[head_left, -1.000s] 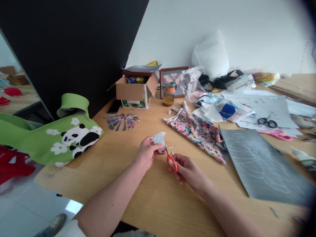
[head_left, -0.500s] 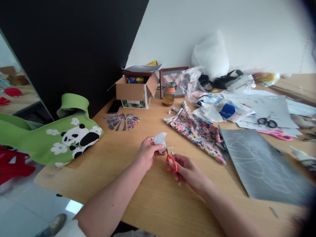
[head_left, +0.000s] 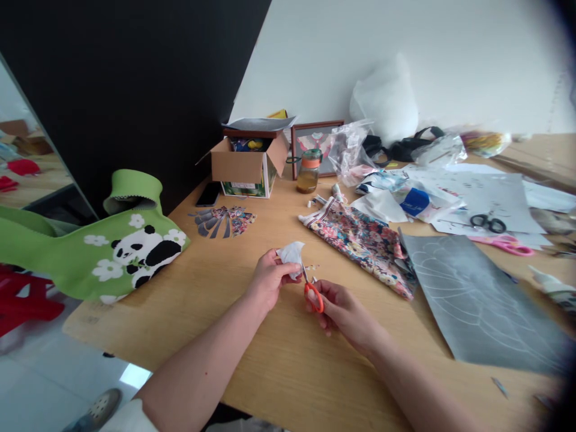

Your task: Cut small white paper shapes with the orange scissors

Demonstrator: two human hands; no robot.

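Observation:
Pinched in my left hand (head_left: pixel 270 277) is a small whitish piece (head_left: pixel 291 254), thin like paper or fabric. My right hand (head_left: pixel 336 307) grips orange-handled scissors (head_left: pixel 315 296), thumb and fingers at the handle loops. Their blades point up and left, meeting the piece's right edge beside my left fingertips. How far the blades are apart is too small to make out. A few tiny scraps (head_left: pixel 311 267) lie on the wooden table (head_left: pixel 270 372) just beyond the blades.
Folded floral fabric (head_left: pixel 360 240) and a grey sheet with petal lines (head_left: pixel 477 294) lie to the right. Fan-arranged cut pieces (head_left: pixel 225 222) and a phone (head_left: pixel 209 195) are at the left. Behind stand an opened cardboard box (head_left: pixel 245 165) and a jar (head_left: pixel 308 174). A green panda bag (head_left: pixel 135 252) hangs over the left edge.
Almost nothing differs. My right hand and the scissors have shifted very slightly, while my left hand and the whitish piece stay in place.

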